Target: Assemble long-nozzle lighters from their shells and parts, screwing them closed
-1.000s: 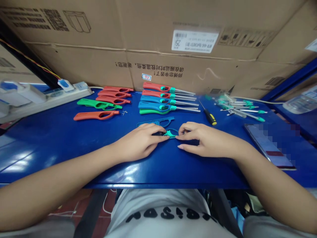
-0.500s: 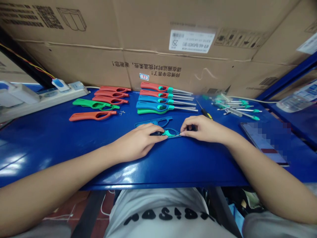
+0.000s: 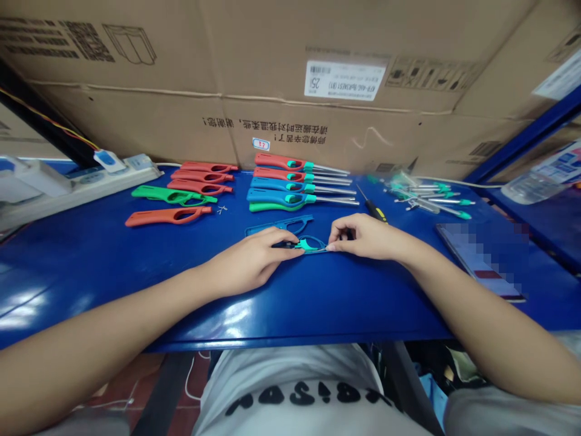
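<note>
My left hand (image 3: 254,257) is closed on the left part of a blue lighter shell (image 3: 313,239), which holds a teal trigger piece (image 3: 307,244) and a black part. My right hand (image 3: 363,236) pinches the shell's right tip, where thin parts are too small to tell apart. Just behind my left hand lies another blue shell half (image 3: 297,224). Farther back, several red and blue lighters (image 3: 276,183) with metal tubes lie stacked in a row. To their left are red handle shells (image 3: 170,216) and a green one (image 3: 170,194).
A screwdriver (image 3: 374,210) lies behind my right hand. Teal-tipped tubes (image 3: 433,197) are piled at the back right, near a phone (image 3: 481,266) and a plastic bottle (image 3: 535,181). A power strip (image 3: 86,181) is at the left; a cardboard box (image 3: 172,109) stands behind.
The camera view has shifted slightly. Both hands keep nearly the same grip on the blue shell, and the things on the table have not moved.
</note>
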`<state>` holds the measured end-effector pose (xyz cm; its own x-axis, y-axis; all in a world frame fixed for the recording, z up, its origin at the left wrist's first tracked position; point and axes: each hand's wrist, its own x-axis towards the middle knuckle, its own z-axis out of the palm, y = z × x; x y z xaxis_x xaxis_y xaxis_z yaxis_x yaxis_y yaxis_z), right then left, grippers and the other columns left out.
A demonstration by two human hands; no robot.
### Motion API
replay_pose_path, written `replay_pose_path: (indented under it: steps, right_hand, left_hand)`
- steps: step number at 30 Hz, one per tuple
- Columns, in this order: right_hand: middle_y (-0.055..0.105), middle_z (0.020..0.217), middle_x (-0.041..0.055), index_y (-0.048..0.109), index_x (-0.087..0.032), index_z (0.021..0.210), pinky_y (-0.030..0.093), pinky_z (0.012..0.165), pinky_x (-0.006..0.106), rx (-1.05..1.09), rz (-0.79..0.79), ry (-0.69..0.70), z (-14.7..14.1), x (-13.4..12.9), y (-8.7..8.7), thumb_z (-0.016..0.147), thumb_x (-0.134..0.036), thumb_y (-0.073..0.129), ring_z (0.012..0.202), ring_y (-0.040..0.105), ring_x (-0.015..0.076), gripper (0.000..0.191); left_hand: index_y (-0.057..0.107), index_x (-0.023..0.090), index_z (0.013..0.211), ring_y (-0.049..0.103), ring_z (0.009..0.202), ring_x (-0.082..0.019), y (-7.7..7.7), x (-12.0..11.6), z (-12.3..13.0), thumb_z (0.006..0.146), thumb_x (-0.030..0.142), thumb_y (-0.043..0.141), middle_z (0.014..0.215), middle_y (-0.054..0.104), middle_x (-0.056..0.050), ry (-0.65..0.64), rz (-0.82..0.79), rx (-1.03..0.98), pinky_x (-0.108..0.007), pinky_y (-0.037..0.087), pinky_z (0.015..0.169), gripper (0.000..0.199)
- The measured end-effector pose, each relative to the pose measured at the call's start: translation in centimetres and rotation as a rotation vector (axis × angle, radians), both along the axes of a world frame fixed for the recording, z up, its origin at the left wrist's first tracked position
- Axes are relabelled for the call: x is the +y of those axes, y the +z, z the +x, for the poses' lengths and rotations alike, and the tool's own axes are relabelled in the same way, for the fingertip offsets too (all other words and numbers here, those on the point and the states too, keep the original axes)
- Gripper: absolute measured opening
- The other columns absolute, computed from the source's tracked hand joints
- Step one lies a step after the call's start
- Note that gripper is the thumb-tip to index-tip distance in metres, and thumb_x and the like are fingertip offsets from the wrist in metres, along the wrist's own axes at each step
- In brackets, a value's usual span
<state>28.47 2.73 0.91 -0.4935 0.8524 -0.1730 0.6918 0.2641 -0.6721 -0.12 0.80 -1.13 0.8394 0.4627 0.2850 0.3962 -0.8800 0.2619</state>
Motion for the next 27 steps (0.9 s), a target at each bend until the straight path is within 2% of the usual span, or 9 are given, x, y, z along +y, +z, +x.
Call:
replay_pose_path:
  steps: [6, 10, 12, 14, 16, 19, 24, 27]
  right_hand:
    - [0.069, 0.080, 0.0048, 0.072, -0.017, 0.090, 0.045, 0.065, 0.030, 0.004, -0.027, 0.060, 0.2, -0.2, 0.8, 0.083, -0.045, 0.068, 0.072, 0.058, 0.0165, 0.029]
    - [0.068, 0.079, 0.0048, 0.073, -0.016, 0.090, 0.042, 0.063, 0.030, -0.005, -0.028, 0.052, 0.2, -0.2, 1.0, 0.083, -0.049, 0.067, 0.070, 0.056, 0.0160, 0.034]
    - [0.068, 0.077, 0.0045, 0.072, -0.017, 0.087, 0.042, 0.063, 0.030, -0.009, -0.024, 0.045, 0.2, 0.0, 0.9, 0.084, -0.049, 0.066, 0.069, 0.055, 0.0158, 0.033]
    - [0.069, 0.077, 0.0045, 0.071, -0.017, 0.085, 0.043, 0.065, 0.030, 0.005, -0.001, 0.028, 0.3, 0.1, 0.7, 0.086, -0.048, 0.063, 0.070, 0.057, 0.0164, 0.032]
    - [0.070, 0.079, 0.0047, 0.070, -0.018, 0.084, 0.045, 0.067, 0.031, 0.018, 0.050, 0.003, 0.3, 0.2, 0.5, 0.088, -0.046, 0.062, 0.071, 0.059, 0.0173, 0.029]
    - [0.070, 0.079, 0.0046, 0.070, -0.018, 0.084, 0.046, 0.067, 0.031, 0.003, 0.156, -0.030, 0.3, 0.1, 0.4, 0.089, -0.042, 0.061, 0.072, 0.060, 0.0175, 0.026]
    - [0.070, 0.079, 0.0048, 0.069, -0.019, 0.084, 0.046, 0.067, 0.031, -0.050, 0.306, -0.050, 0.1, 0.0, 0.3, 0.090, -0.034, 0.059, 0.072, 0.061, 0.0177, 0.019]
    - [0.070, 0.091, 0.0073, 0.069, -0.018, 0.094, 0.050, 0.073, 0.034, -0.049, 0.463, -0.034, 0.0, -0.1, 0.2, 0.092, -0.030, 0.059, 0.077, 0.062, 0.0190, 0.016]
  left_hand:
    - [0.067, 0.021, 0.129, 0.063, 0.121, -0.023, 0.0, 0.0, 0.0, 0.102, 0.017, 0.045, 0.136, 0.061, -0.012, 0.027, -0.030, -0.061, -0.038, 0.054, 0.102, 0.035]
    - [0.067, 0.018, 0.128, 0.063, 0.120, -0.022, 0.8, 0.1, -0.2, 0.102, 0.021, 0.048, 0.133, 0.062, -0.012, 0.047, -0.014, -0.129, -0.035, 0.053, 0.103, 0.032]
    - [0.068, 0.017, 0.125, 0.063, 0.118, -0.023, 1.5, 0.5, -0.6, 0.101, 0.023, 0.049, 0.129, 0.064, -0.012, 0.125, 0.035, -0.142, -0.037, 0.053, 0.101, 0.031]
    - [0.070, 0.018, 0.121, 0.064, 0.113, -0.026, 2.1, 1.2, -1.3, 0.100, 0.027, 0.051, 0.121, 0.067, -0.012, 0.253, 0.091, -0.091, -0.043, 0.053, 0.099, 0.030]
    - [0.070, 0.017, 0.120, 0.064, 0.108, -0.029, 2.4, 1.9, -2.1, 0.098, 0.032, 0.053, 0.116, 0.069, -0.012, 0.391, 0.094, 0.027, -0.048, 0.052, 0.096, 0.031]
    - [0.070, 0.018, 0.112, 0.065, 0.103, -0.030, 2.3, 2.8, -3.1, 0.094, 0.040, 0.058, 0.109, 0.069, -0.011, 0.505, 0.009, 0.144, -0.046, 0.053, 0.090, 0.031]
    - [0.065, 0.019, 0.090, 0.067, 0.085, -0.026, 2.0, 3.0, -3.4, 0.090, 0.037, 0.060, 0.093, 0.069, -0.008, 0.583, -0.111, 0.105, -0.036, 0.050, 0.073, 0.019]
    - [0.060, 0.020, 0.088, 0.066, 0.076, -0.023, 2.6, 2.5, -2.8, 0.092, 0.036, 0.058, 0.085, 0.070, -0.005, 0.612, -0.166, 0.041, -0.032, 0.046, 0.064, 0.016]
